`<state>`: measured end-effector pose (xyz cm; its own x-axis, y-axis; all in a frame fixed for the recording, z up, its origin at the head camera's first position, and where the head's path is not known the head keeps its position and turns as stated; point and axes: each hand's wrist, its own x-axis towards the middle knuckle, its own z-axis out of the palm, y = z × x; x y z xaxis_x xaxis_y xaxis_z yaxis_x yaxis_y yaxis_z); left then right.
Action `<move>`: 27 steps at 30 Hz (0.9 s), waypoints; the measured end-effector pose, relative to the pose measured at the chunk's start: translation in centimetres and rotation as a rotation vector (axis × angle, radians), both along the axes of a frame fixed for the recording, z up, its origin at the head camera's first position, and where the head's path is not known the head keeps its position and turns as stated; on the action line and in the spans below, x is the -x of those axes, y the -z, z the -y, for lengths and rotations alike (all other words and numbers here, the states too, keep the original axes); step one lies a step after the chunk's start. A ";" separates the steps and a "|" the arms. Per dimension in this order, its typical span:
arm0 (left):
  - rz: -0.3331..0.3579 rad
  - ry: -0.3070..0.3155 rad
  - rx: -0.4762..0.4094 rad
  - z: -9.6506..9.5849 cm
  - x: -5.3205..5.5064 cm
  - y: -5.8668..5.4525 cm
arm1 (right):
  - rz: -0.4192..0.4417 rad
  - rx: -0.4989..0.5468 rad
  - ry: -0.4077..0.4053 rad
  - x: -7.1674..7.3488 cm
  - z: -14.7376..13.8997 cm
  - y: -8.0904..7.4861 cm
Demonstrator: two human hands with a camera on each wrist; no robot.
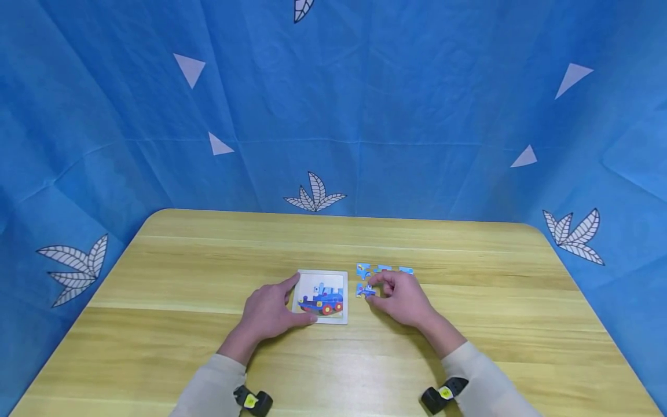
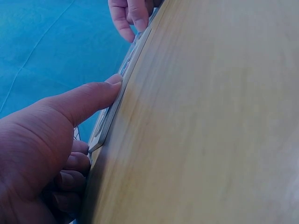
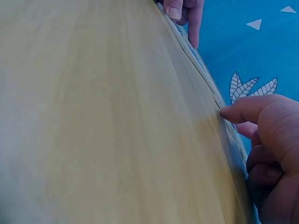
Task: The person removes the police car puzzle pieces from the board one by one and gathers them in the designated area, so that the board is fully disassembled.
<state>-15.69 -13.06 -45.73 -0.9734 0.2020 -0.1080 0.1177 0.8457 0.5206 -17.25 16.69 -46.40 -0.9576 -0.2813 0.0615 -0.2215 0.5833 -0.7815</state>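
A square jigsaw puzzle tray (image 1: 320, 271) with a pale rim lies on the table, partly filled with pieces showing a blue train with red wheels. My left hand (image 1: 267, 311) grips its left side, the thumb on the front rim and the index finger by the far left corner. To the tray's right, my right hand (image 1: 400, 298) pinches a blue puzzle piece (image 1: 361, 291) between thumb and index finger, low over the table. In the right wrist view, the remaining fingers of the right hand (image 3: 275, 144) are curled in.
Beyond the right hand lie several loose pieces: a blue-and-yellow puzzle piece (image 1: 363, 270), another light blue piece (image 1: 384, 268) and one more piece (image 1: 406, 270) at the right. The wooden table (image 1: 333, 370) ends at a blue patterned cloth (image 1: 417, 116) behind.
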 end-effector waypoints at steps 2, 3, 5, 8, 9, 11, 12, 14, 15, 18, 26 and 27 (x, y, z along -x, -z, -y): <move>-0.001 -0.002 0.002 0.0 0.0 0.1 | 0.004 -0.004 -0.002 0.1 0.0 0.1; 0.000 -0.003 0.001 0.0 0.0 0.1 | 0.007 -0.008 -0.003 0.1 0.0 0.1; 0.000 -0.002 0.001 0.0 0.0 0.1 | 0.015 -0.008 -0.003 0.2 0.0 0.1; 0.000 -0.001 0.000 0.0 0.0 0.1 | 0.024 -0.001 -0.001 0.2 0.0 0.2; 0.000 -0.002 0.001 0.0 0.0 0.1 | 0.025 0.001 0.001 0.2 0.0 0.2; -0.001 0.001 0.002 0.0 0.0 0.2 | 0.024 0.002 0.006 0.3 0.0 0.2; -0.002 0.001 0.002 0.0 0.0 0.2 | 0.022 0.002 0.010 0.3 0.0 0.2; -0.004 0.003 0.001 0.0 0.0 0.2 | 0.014 0.003 0.014 0.3 0.0 0.3; -0.005 0.002 0.001 0.0 0.0 0.3 | 0.010 0.003 0.015 0.3 0.0 0.3; -0.008 0.001 -0.001 0.0 0.0 0.3 | 0.002 0.007 0.016 0.3 0.0 0.3; -0.004 -0.005 -0.004 0.1 0.0 0.2 | 0.013 0.062 0.028 -0.1 0.4 0.3; -0.003 -0.006 -0.002 0.1 0.0 0.2 | 0.009 0.072 0.029 -0.2 0.5 0.3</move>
